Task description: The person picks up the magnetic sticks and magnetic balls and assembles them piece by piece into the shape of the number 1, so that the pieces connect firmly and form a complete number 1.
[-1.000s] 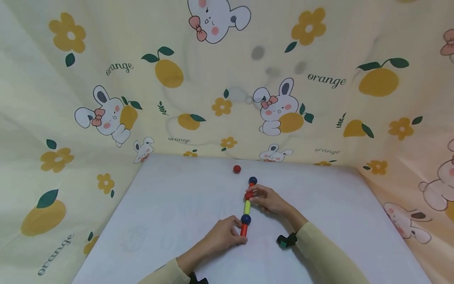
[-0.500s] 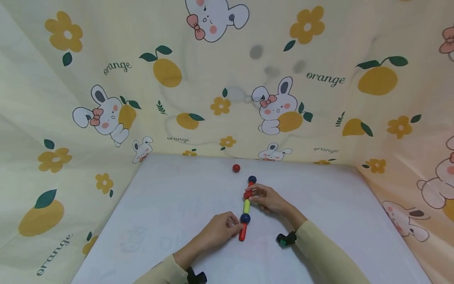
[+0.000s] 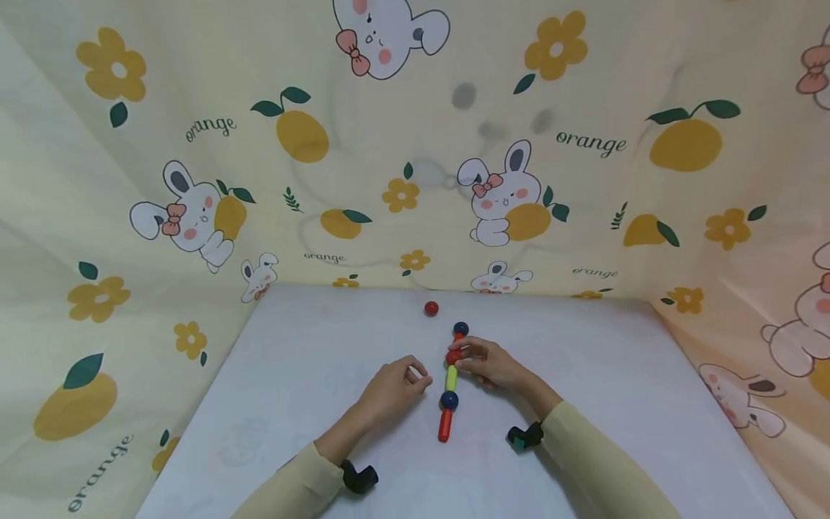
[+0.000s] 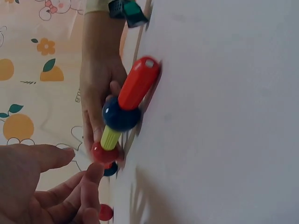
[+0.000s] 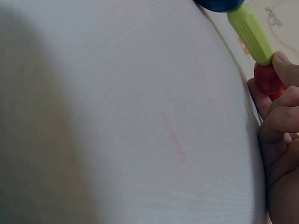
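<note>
A straight chain of balls and rods lies on the white table. From far to near it runs dark blue ball (image 3: pixel 461 329), short red rod, red ball (image 3: pixel 453 357), yellow-green rod (image 3: pixel 451 378), dark blue ball (image 3: pixel 449 400), red rod (image 3: pixel 444 425). My right hand (image 3: pixel 493 366) pinches the red ball between thumb and fingers, as the right wrist view also shows with the yellow-green rod (image 5: pixel 251 37) running out from it. To the left of the chain, my left hand (image 3: pixel 392 389) hovers apart from it, fingers loosely bent around nothing.
One loose red ball (image 3: pixel 431 308) sits near the table's far edge. A printed cloth (image 3: pixel 363 173) with rabbits and oranges rises behind and beside the table (image 3: pixel 292 404). Each wrist carries a black camera mount (image 3: pixel 359 477).
My left hand has let go of the near red rod and moved away, up and to the left. The right hand keeps its hold on the red ball, and the chain stays put.
</note>
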Motion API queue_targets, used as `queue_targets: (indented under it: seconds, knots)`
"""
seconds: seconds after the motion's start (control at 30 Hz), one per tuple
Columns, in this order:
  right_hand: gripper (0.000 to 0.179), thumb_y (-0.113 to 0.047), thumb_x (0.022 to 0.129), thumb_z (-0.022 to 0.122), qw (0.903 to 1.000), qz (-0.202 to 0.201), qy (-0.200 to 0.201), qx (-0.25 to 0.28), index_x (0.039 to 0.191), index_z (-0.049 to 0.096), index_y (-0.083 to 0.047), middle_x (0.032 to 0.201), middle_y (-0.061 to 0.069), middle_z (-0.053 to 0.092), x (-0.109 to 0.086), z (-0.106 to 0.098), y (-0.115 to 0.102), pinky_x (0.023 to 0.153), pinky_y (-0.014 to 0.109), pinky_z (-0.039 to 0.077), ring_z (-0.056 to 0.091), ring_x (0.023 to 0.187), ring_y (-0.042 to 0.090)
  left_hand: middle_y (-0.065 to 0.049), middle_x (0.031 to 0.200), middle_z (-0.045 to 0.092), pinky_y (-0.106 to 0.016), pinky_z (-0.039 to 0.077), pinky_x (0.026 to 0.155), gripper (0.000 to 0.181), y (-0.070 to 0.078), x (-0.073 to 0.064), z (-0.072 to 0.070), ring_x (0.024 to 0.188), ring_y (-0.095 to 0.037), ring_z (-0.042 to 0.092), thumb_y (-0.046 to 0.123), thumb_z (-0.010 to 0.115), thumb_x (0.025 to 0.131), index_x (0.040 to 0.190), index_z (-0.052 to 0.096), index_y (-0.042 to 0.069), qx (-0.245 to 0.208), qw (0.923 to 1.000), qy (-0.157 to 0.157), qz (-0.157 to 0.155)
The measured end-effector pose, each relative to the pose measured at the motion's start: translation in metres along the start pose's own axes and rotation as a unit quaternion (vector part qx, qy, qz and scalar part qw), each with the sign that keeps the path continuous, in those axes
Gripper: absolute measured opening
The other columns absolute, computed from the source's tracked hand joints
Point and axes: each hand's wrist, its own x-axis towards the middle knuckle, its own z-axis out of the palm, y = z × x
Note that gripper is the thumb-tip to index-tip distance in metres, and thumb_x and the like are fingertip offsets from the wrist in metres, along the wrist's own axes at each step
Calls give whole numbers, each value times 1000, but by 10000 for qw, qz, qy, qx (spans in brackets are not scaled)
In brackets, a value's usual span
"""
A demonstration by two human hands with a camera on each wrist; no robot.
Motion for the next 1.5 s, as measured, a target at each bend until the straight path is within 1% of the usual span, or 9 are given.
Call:
queue_targets:
  seconds: [0.1, 0.2, 0.33, 0.47, 0.53, 0.73, 0.97, 1.23, 1.5]
  knots:
    - [41, -25, 104, 74, 10000, 88, 8, 17, 144, 64, -20, 133, 14, 67, 0, -1, 2, 50, 24, 43, 49, 54, 17, 6, 88, 70, -32, 55, 72, 19, 1, 9, -5, 79, -13, 63, 36, 75, 103, 111, 70, 21, 173, 9998, 53, 4]
    - [42, -25, 104, 74, 10000, 85, -15, 40, 144, 63, -18, 134, 14, 67, -1, -2, 1, 50, 24, 44, 49, 54, 18, 4, 90, 72, -32, 55, 71, 19, 2, 18, -10, 80, -13, 63, 35, 75, 103, 113, 70, 20, 288, 9995, 118, 102]
    - [44, -26, 104, 74, 9999, 79, -62, 58, 145, 62, -17, 135, 13, 67, -2, -2, -1, 50, 25, 44, 49, 55, 19, 2, 94, 73, -30, 55, 67, 21, 1, 31, -17, 79, -14, 64, 33, 75, 103, 116, 69, 18, 252, 9993, 190, 216]
    - [44, -26, 104, 74, 10000, 39, -37, 69, 145, 62, -18, 136, 14, 67, 0, -3, -2, 50, 24, 44, 49, 54, 19, 0, 97, 74, -29, 55, 66, 22, 1, 42, -22, 80, -15, 64, 33, 75, 103, 118, 69, 18, 229, 9990, 306, 249]
    - [44, -26, 104, 74, 10000, 52, -32, 71, 146, 63, -18, 136, 14, 67, 0, -3, -1, 51, 24, 44, 49, 54, 19, 0, 98, 74, -29, 55, 66, 24, 1, 46, -24, 80, -15, 64, 34, 75, 103, 119, 69, 18, 269, 9988, 328, 238]
    - [44, -27, 104, 75, 10000, 80, -49, 24, 146, 63, -20, 137, 14, 67, 0, -5, -1, 50, 24, 44, 49, 53, 18, -1, 98, 75, -29, 54, 65, 26, -1, 56, -26, 78, -14, 64, 35, 74, 104, 121, 68, 17, 418, 9986, 258, 200]
    - [44, -29, 103, 76, 10000, 82, 2, 11, 145, 64, -22, 137, 14, 67, 0, -7, 1, 49, 24, 42, 49, 54, 17, -2, 101, 75, -30, 55, 66, 26, -1, 68, -28, 78, -15, 65, 35, 74, 104, 123, 68, 18, 464, 9985, 262, 115]
    - [43, -27, 103, 75, 10000, 21, -22, 49, 145, 64, -20, 135, 14, 68, 1, -6, 4, 49, 24, 43, 49, 54, 18, -2, 104, 76, -30, 54, 67, 30, -5, 83, -31, 81, -16, 65, 35, 75, 103, 125, 67, 16, 574, 9973, 332, 305]
    - [44, -26, 103, 76, 9998, 69, -22, 179, 144, 65, -19, 133, 13, 68, 1, -2, 3, 50, 24, 43, 48, 55, 18, -1, 104, 75, -31, 54, 70, 32, -14, 99, -33, 85, -17, 66, 36, 76, 102, 126, 67, 17, 647, 9962, 434, 376]
